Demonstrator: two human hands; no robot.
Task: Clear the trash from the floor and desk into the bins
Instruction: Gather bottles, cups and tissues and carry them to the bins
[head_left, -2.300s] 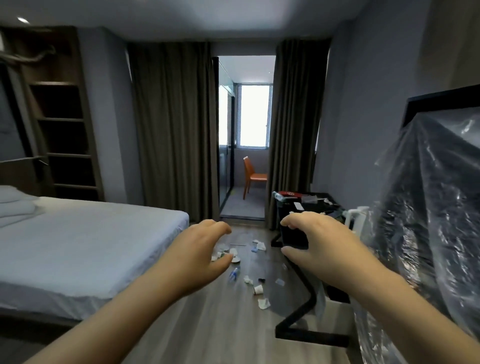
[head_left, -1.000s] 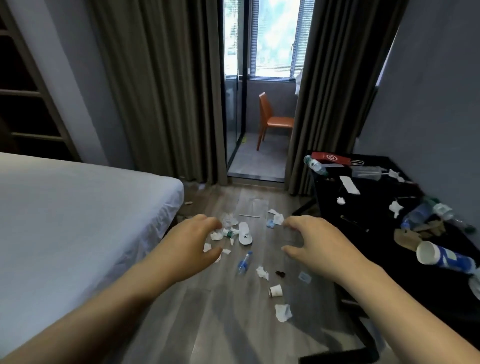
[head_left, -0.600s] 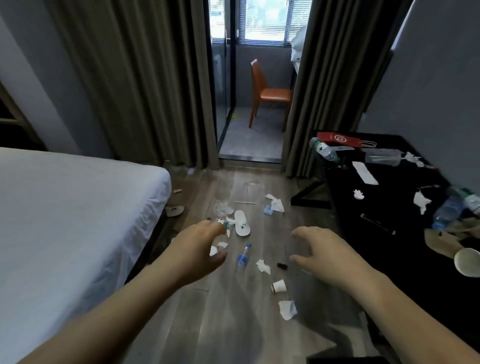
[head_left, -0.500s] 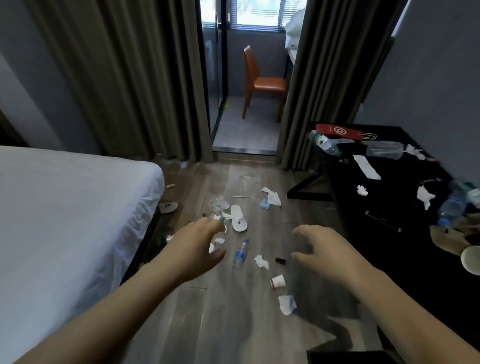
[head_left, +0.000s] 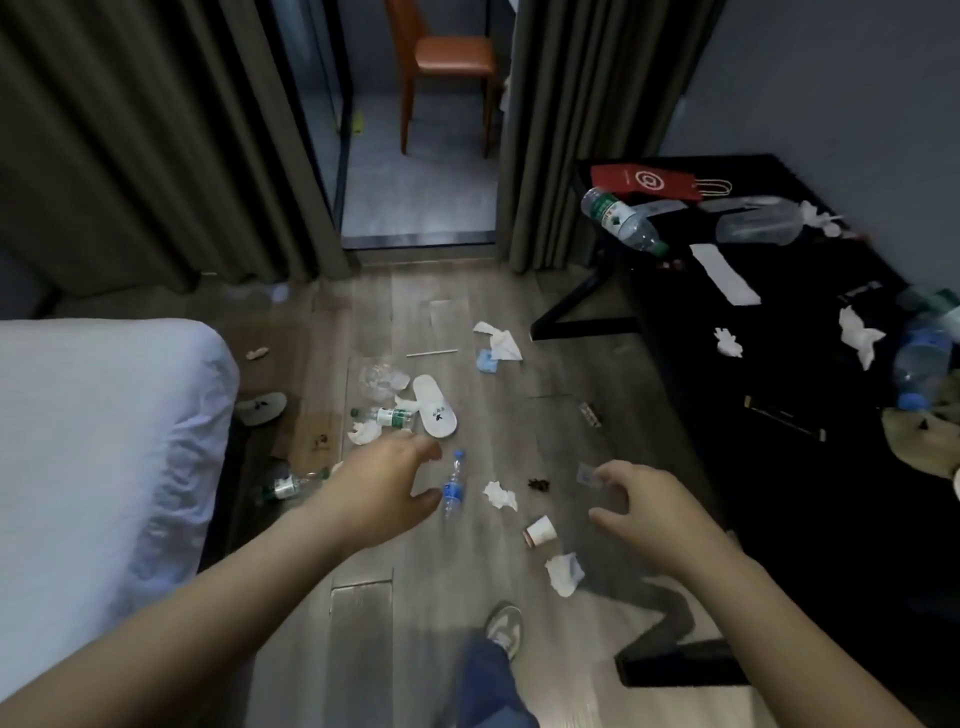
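Trash lies scattered on the wooden floor: a small blue-labelled bottle (head_left: 453, 491), crumpled tissues (head_left: 500, 494), a tipped paper cup (head_left: 540, 531), another tissue (head_left: 565, 573) and a green-labelled bottle (head_left: 387, 415). More bottles (head_left: 621, 218), tissues (head_left: 860, 332) and a red paper bag (head_left: 647, 182) litter the black desk (head_left: 779, 467) on the right. My left hand (head_left: 387, 491) hovers loosely curled and empty, just left of the blue bottle. My right hand (head_left: 649, 512) hovers empty with spread, bent fingers beside the paper cup. No bin is in view.
A white bed (head_left: 98, 457) fills the left side, with a bottle (head_left: 288, 486) at its foot. A white slipper (head_left: 435, 413) lies mid-floor. Dark curtains (head_left: 156, 130) frame a doorway to an orange chair (head_left: 447, 67). My shoe (head_left: 504, 629) steps forward below.
I have walked forward and tilted my view down onto the floor trash. Both hands stay held out and empty; the left now sits close beside the blue bottle.
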